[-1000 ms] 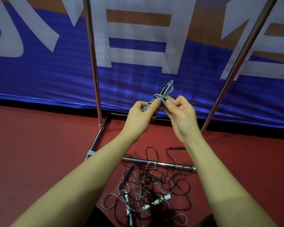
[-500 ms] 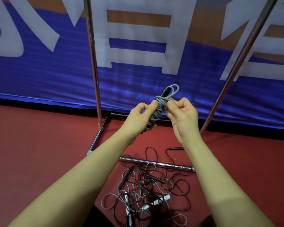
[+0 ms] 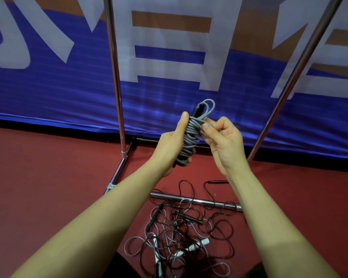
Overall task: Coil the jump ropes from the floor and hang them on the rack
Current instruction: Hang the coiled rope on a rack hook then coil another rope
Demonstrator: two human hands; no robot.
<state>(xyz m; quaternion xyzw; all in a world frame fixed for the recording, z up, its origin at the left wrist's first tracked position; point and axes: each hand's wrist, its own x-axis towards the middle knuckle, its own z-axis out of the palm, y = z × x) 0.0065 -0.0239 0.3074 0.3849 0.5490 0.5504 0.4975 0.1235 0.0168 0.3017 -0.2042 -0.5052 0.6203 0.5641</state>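
head view: we see both bare arms reaching forward over a red floor [image 3: 38,187], in front of a metal rack.
left hand [image 3: 172,146]: we see it wrapped around the lower part of the grey coiled jump rope [image 3: 189,140], thumb up along the coil's left side, fingers curled behind it.
right hand [image 3: 222,141]: we see thumb and index finger pinching a grey rope strand near the top of the coil; other fingers curled in.
grey coiled jump rope: held in the air between both hands, roughly upright and tilted a bit right; black handle tips [image 3: 198,110] and small loops stick out at the top.
loose jump ropes [image 3: 181,229]: we see a tangled pile, black and grey cords with black and white handles, on the floor below the hands, partly lying over the rack's front base bar [image 3: 195,201].
rack [image 3: 115,77]: two chrome uprights, left one vertical, right one [image 3: 297,73] leaning in the view; base tubes on the floor. Top not in view.
banner [image 3: 48,93]: blue with large white characters, behind the rack, lower edge at the floor.
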